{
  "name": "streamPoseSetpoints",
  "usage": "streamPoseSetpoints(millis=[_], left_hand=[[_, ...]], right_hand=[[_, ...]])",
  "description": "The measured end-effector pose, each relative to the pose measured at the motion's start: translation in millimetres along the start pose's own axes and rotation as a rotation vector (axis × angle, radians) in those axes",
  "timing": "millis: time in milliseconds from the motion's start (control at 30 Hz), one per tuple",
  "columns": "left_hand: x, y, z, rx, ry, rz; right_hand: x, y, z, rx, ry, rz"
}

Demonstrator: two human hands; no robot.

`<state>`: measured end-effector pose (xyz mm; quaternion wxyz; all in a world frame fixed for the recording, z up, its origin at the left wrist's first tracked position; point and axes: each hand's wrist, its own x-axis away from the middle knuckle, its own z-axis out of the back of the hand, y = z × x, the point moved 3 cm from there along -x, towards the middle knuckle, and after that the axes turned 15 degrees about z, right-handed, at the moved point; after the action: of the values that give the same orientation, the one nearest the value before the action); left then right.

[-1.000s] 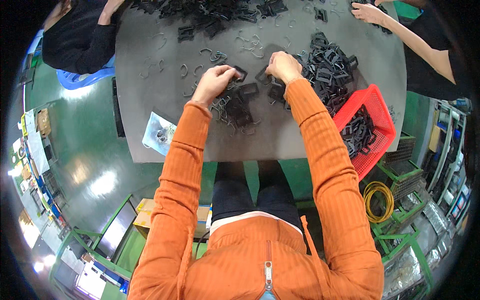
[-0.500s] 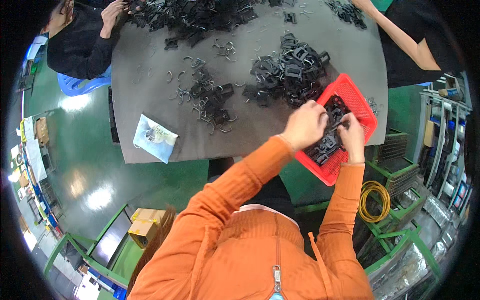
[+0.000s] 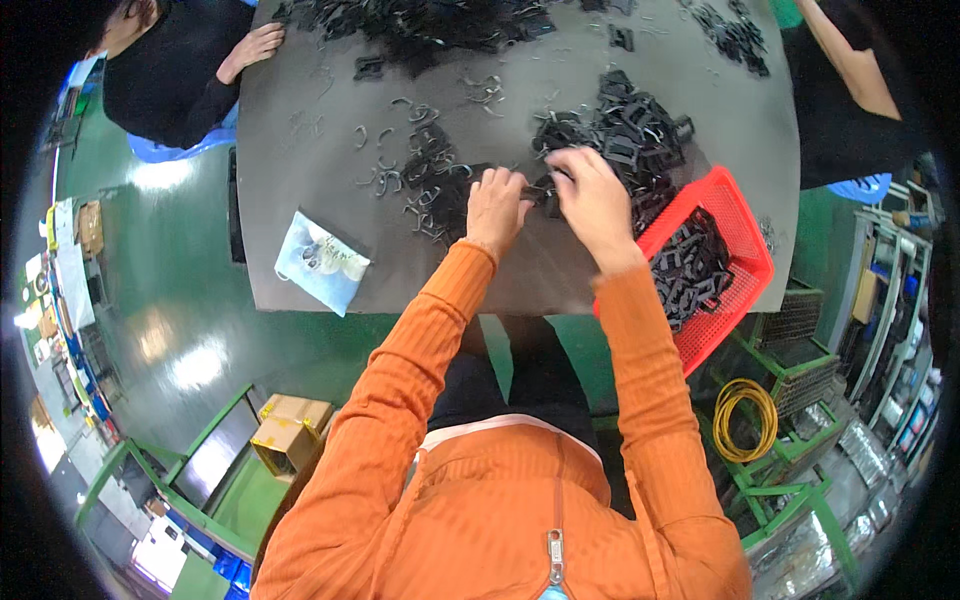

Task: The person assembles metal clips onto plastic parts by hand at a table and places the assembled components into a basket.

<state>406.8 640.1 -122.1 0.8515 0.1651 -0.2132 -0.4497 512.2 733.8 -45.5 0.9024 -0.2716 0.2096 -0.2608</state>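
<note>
Over the table (image 3: 400, 285), my left hand (image 3: 494, 210) is closed with its fingertips on a small black plastic buckle (image 3: 536, 195). Close by on the right, my right hand (image 3: 596, 203) has its fingers bent toward the thumb in a pinch; what lies between them is too small to make out. Black buckles with metal wire hooks form a pile (image 3: 630, 135) just beyond my right hand. A looser pile of buckles and hooks (image 3: 430, 175) spreads left of my left hand. Beside my right forearm, a red plastic basket (image 3: 745, 255) holds many black buckles (image 3: 690, 265).
A blue-white printed pouch (image 3: 322, 262) lies near the front left of the table. A large heap of black parts (image 3: 420, 25) covers the far side. One co-worker's hand (image 3: 255, 48) rests at the left edge; another's arm (image 3: 850, 65) is at the right.
Both my hands have moved left, out of the red basket and over the table between the piles. The co-worker's hand at the left has moved to the table edge.
</note>
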Motion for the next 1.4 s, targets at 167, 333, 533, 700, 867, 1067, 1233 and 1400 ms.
streamPoseSetpoints(millis=[167, 333, 533, 700, 867, 1067, 1233, 1400], left_hand=[[20.3, -56.2, 40.3, 0.466, 0.081, 0.156], [-5.7, -117.3, 64.3, 0.436, 0.241, 0.285], [-66.1, -114.2, 59.2, 0.139, 0.375, 0.23], [-70.0, -131.6, 94.1, 0.586, 0.082, 0.254], [-46.9, -170.4, 93.5, 1.44, -0.357, 0.528], [-28.0, -139.4, 84.3, 0.291, 0.057, 0.428], [-24.3, -154.0, 75.6, 0.2, 0.091, 0.346], [-12.9, -177.2, 84.8, 0.667, 0.059, 0.434]], right_hand=[[-43.1, 2.6, -95.0, 0.044, -0.341, 0.072], [-49.6, 2.6, -111.9, 0.235, -0.502, 0.058], [-58.4, 10.0, -77.0, -0.75, -0.121, -0.271], [-31.0, 28.7, -92.7, -0.503, -0.432, -0.555], [-30.3, -39.5, -134.8, 0.227, -0.637, -0.415], [-20.0, -3.0, -118.8, -0.535, -0.463, -0.576], [-20.2, 4.8, -104.4, -0.66, -0.461, -0.638], [-40.5, -40.8, -126.9, 0.123, -0.706, -0.039]])
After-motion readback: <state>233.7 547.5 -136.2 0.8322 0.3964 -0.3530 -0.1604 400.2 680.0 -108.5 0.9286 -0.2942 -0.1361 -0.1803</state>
